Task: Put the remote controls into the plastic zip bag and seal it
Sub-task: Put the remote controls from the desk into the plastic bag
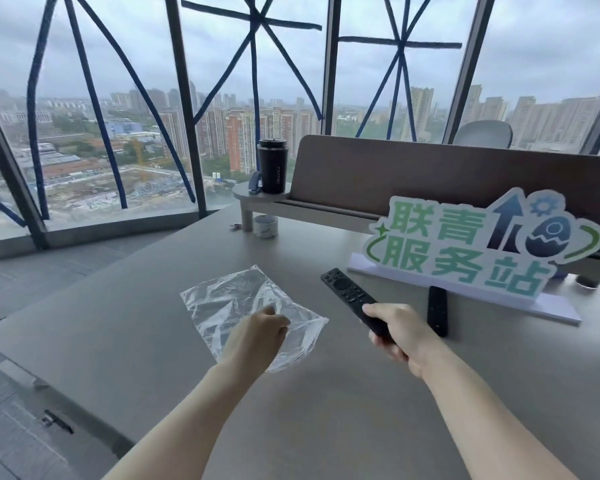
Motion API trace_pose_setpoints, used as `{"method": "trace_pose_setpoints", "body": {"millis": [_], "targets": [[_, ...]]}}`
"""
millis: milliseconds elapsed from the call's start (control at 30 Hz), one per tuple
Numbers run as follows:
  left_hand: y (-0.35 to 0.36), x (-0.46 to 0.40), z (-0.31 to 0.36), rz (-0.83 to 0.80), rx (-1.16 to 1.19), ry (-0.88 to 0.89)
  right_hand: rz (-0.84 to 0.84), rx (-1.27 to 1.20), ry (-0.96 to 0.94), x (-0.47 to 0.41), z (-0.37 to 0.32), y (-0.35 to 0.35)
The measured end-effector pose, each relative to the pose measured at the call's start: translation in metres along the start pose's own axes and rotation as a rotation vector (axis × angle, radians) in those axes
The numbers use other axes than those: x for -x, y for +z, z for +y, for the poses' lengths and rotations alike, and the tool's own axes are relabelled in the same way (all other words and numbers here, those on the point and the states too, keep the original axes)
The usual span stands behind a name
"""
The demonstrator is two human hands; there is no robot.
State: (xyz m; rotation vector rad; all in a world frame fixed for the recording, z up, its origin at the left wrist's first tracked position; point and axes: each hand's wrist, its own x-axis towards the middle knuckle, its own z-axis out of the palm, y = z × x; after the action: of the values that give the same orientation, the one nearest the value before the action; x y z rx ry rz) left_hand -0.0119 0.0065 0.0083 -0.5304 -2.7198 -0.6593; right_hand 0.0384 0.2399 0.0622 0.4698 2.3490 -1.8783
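Head view: right hand [400, 336] grips remote [352, 296], long axis toward 11 o'clock. Bag [229, 299] flat on tabletop [326, 410] at its 9 o'clock; left hand [257, 336] curled on bag, grip unclear. Second remote [437, 310] lies at 2 o'clock.

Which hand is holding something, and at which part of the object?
The right hand holds a black remote control by its near end. The left hand rests on the plastic zip bag; a grip cannot be told.

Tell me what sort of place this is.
Probably a high-rise office or service desk. Floor-to-ceiling windows look down over city towers, a long grey desk has a divider panel with an office chair behind it, and a cut-out sign stands on it.
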Motion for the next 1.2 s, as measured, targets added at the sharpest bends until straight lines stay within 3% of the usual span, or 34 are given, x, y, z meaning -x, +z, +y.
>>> {"method": "trace_pose_setpoints", "body": {"millis": [100, 200, 333, 400, 500, 567, 867, 1000, 1100, 1200], "targets": [[0.003, -0.008, 0.028, 0.074, 0.119, -0.044, -0.179, 0.129, 0.064, 0.048, 0.000, -0.031], [0.007, -0.009, 0.058, 0.075, 0.186, -0.038, -0.215, 0.260, 0.102, 0.062, 0.006, -0.032], [0.011, -0.003, 0.092, 0.048, 0.249, -0.050, -0.200, 0.076, 0.077, 0.055, 0.017, -0.015], [0.015, -0.003, 0.100, 0.045, 0.303, -0.029, -0.101, 0.019, 0.065, 0.052, 0.026, -0.020], [0.020, -0.003, 0.107, 0.051, 0.330, -0.026, 0.269, 0.036, 0.055, 0.040, 0.048, -0.048], [0.023, -0.002, 0.113, 0.062, 0.312, -0.026, 0.480, 0.186, 0.045, 0.021, 0.063, -0.072], [0.039, -0.001, 0.122, -0.011, 0.300, -0.015, 0.669, 0.641, 0.201, -0.073, 0.077, -0.086], [0.040, -0.009, 0.122, -0.026, 0.281, -0.017, 0.504, 0.621, 0.238, -0.076, 0.072, -0.099], [0.041, -0.011, 0.130, -0.005, 0.298, -0.035, 0.274, 0.334, 0.238, -0.053, 0.067, -0.108], [0.039, -0.014, 0.137, 0.019, 0.373, -0.055, 0.154, -0.049, 0.174, -0.004, 0.069, -0.125]]}}
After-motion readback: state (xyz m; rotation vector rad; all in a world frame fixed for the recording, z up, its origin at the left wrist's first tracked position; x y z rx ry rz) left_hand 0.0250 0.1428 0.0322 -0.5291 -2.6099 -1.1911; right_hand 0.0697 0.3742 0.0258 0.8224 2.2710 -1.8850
